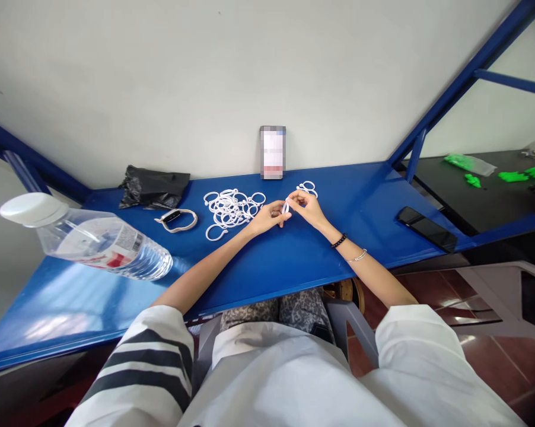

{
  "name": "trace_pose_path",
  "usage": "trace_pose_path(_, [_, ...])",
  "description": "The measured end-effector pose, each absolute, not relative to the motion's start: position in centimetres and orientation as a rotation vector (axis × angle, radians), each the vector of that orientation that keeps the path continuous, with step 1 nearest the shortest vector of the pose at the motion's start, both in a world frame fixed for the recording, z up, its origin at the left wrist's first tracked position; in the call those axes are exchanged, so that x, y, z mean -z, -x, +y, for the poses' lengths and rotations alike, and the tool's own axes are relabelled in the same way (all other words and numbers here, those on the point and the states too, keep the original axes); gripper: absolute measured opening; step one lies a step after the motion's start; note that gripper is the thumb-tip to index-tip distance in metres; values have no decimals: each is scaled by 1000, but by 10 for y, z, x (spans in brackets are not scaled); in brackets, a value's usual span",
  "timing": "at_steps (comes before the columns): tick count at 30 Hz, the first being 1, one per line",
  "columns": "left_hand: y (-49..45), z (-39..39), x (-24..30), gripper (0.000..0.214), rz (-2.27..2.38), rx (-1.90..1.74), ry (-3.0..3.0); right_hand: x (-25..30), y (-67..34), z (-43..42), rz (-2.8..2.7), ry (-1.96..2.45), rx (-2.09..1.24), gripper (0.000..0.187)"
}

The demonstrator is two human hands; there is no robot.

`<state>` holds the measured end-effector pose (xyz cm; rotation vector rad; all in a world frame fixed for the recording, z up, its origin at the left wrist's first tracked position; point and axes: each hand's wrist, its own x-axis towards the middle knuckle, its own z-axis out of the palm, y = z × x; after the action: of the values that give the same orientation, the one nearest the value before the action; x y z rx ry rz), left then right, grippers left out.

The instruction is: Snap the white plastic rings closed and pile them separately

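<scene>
My left hand [271,214] and my right hand [306,206] meet over the blue table [294,261], fingers pinched together on one white plastic ring [286,207]. A heap of several white rings [232,209] lies just left of my left hand. Two or three more white rings [309,188] lie just behind my right hand. My right wrist wears a dark bead bracelet and a thin silver bangle.
A phone [273,152] leans upright against the wall behind the rings. A watch with a pale strap [176,219] and a black plastic bag [152,188] lie at left. A water bottle [89,237] stands near left. A dark phone [426,228] lies at right. Green parts [512,175] sit on a black table.
</scene>
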<state>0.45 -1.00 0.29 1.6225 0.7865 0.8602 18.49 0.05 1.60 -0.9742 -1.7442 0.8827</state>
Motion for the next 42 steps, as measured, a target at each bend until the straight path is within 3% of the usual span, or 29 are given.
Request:
trace_pose_path(12, [-3, -12, -4, 48, 771, -854, -1581, -24, -189, 0, -1831, 897, -1016, 36])
trace_pose_path(26, [-5, -16, -13, 49, 842, -850, -1609, -22, -191, 1, -1909, 893, -859, 31])
trace_pose_path(42, [-7, -15, -8, 51, 815, -903, -1574, -23, -189, -2, -1885, 809, -917, 24])
